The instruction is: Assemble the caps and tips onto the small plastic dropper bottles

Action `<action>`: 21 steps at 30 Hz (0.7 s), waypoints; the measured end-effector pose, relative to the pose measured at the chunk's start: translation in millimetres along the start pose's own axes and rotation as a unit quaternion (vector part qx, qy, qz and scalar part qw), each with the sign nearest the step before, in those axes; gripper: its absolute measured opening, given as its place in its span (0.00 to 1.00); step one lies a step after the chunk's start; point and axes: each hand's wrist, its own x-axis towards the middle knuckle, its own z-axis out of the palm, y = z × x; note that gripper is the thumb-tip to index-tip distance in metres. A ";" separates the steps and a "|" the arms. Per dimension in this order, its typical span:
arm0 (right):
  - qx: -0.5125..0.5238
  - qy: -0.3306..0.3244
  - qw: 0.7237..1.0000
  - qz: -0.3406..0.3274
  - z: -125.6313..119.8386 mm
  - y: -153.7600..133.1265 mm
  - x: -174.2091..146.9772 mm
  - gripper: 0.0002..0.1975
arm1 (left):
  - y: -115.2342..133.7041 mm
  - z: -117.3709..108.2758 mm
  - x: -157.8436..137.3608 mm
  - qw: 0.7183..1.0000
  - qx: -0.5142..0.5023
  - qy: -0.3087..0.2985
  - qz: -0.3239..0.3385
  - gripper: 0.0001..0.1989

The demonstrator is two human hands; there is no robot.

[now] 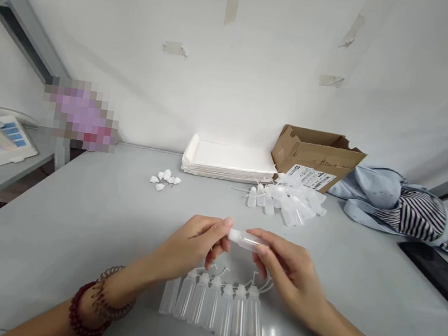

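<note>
A small translucent plastic squeeze bottle (247, 241) lies sideways in the air between my two hands. At its narrow neck end, the thumb and fingers of my left hand (205, 239) pinch the white top. My right hand (292, 262) grips the bottle's base between thumb and fingers. Just below, a row of several similar bottles (212, 304) lies side by side on the table, with thin white straps trailing from their necks. Farther back on the left is a small group of white caps (164, 178). A loose heap of bottles (295, 201) lies at the back right.
Against the wall sits a stack of white padded envelopes (229, 160). To its right stands an open cardboard box (318, 154). Light blue and striped cloth (415, 208) and a black phone-like slab (439, 276) lie on the right of the grey table (83, 231).
</note>
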 end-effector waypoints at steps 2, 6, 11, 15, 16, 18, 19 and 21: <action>-0.100 0.022 0.990 -0.101 1.7 1.3 -2.0 0.13 | 1.9 -1.1 -0.1 1.000 -0.014 -0.021 -0.005 0.22; -0.115 0.030 0.986 -0.117 3.2 1.2 -3.0 0.13 | 2.2 -0.4 -3.0 0.996 0.066 0.002 0.059 0.19; 0.177 -0.029 0.971 0.159 -0.2 -5.6 1.4 0.17 | -11.2 4.8 -3.4 0.903 0.302 0.081 0.293 0.10; 0.293 -0.071 0.927 0.223 -5.4 -7.0 4.3 0.18 | -15.6 5.0 -1.8 0.859 0.350 0.084 0.365 0.08; 0.278 -0.065 0.935 0.209 -6.3 -6.6 3.8 0.17 | -14.3 4.6 -1.8 0.874 0.332 0.084 0.344 0.08; 0.191 -0.048 0.970 0.142 -6.8 -4.7 1.5 0.16 | -10.1 3.8 -1.9 0.923 0.272 0.074 0.261 0.10; 0.126 -0.040 0.987 0.087 -6.5 -3.2 0.1 0.14 | -7.8 3.7 -1.8 0.948 0.232 0.062 0.208 0.14; -0.005 -0.023 0.999 -0.041 -4.9 1.5 -2.5 0.13 | -4.5 4.5 -1.1 0.983 0.142 0.031 0.114 0.21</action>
